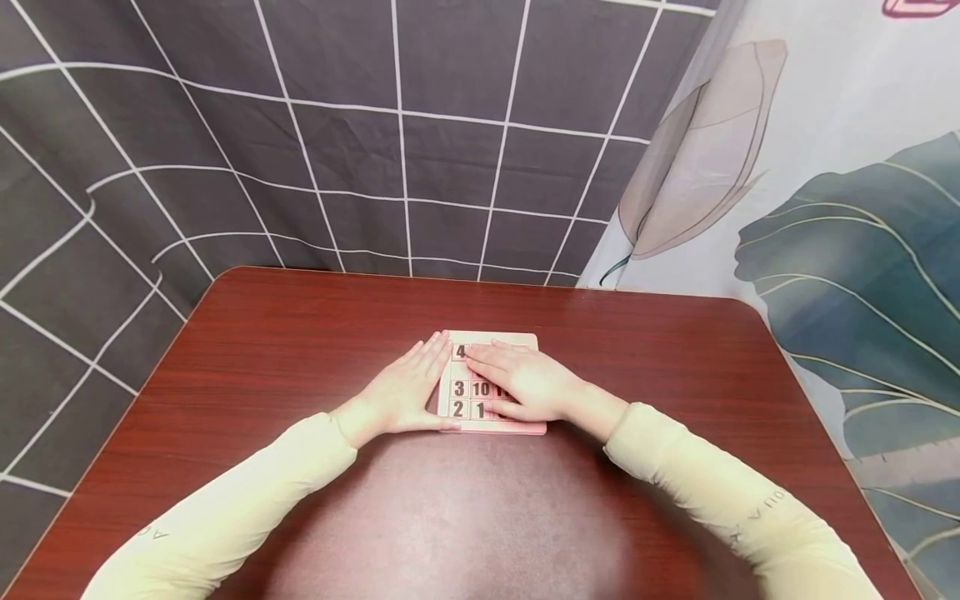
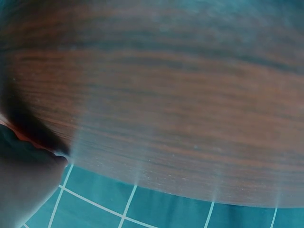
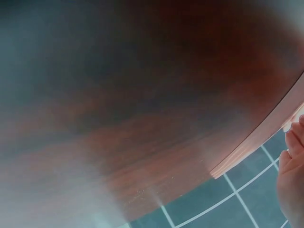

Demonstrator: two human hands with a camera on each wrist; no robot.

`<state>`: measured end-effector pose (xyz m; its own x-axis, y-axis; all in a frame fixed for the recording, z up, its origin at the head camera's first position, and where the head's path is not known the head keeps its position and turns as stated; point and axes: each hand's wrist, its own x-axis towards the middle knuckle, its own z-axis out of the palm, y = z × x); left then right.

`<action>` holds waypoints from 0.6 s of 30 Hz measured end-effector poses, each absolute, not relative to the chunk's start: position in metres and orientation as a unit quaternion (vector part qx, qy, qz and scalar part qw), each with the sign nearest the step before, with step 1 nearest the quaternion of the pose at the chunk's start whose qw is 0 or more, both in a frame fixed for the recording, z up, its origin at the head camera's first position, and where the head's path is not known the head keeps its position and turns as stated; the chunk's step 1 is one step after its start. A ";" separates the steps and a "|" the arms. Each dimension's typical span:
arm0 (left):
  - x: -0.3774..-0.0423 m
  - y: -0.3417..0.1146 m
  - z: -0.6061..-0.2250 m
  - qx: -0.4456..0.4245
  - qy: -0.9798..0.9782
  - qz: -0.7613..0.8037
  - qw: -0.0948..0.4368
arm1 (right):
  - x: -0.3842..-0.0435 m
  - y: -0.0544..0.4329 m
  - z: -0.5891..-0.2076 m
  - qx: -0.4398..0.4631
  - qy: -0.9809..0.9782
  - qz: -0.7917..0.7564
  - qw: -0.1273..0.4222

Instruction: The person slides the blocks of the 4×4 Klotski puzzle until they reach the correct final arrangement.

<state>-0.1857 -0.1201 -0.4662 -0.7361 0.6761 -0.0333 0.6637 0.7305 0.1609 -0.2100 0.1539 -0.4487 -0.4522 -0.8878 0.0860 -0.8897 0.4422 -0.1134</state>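
Note:
A flat number puzzle board (image 1: 501, 428) with square number tiles lies on the table in the head view; 4, 3, 10, 2 and 1 are readable. My left hand (image 1: 405, 385) lies along its left edge, fingers straight and thumb stretched to the lower left corner. Across the board's right side spreads my right hand (image 1: 534, 385), its fingertips touching the tiles. That hand hides several tiles at the upper and right parts. The right wrist view shows the board's side edge beside the fingers; only a dark part of the left hand (image 2: 28, 190) appears in the left wrist view.
The reddish-brown wooden table (image 1: 300, 333) has rounded far corners. Behind it hangs a dark grey curtain (image 1: 450, 158) with white grid lines. At the right is a white curtain (image 1: 825, 100) with leaf patterns. Glare brightens the near tabletop.

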 end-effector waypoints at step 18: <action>-0.185 -0.121 -0.463 0.363 0.927 0.080 0.047 | -0.208 0.146 -0.450 0.530 -0.846 0.059 -0.004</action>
<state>-0.1852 -0.1212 -0.4635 -0.7324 0.6803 -0.0287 0.6653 0.7239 0.1827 -0.2083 0.1461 -0.4496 -0.4390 -0.8967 0.0565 -0.8958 0.4320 -0.1045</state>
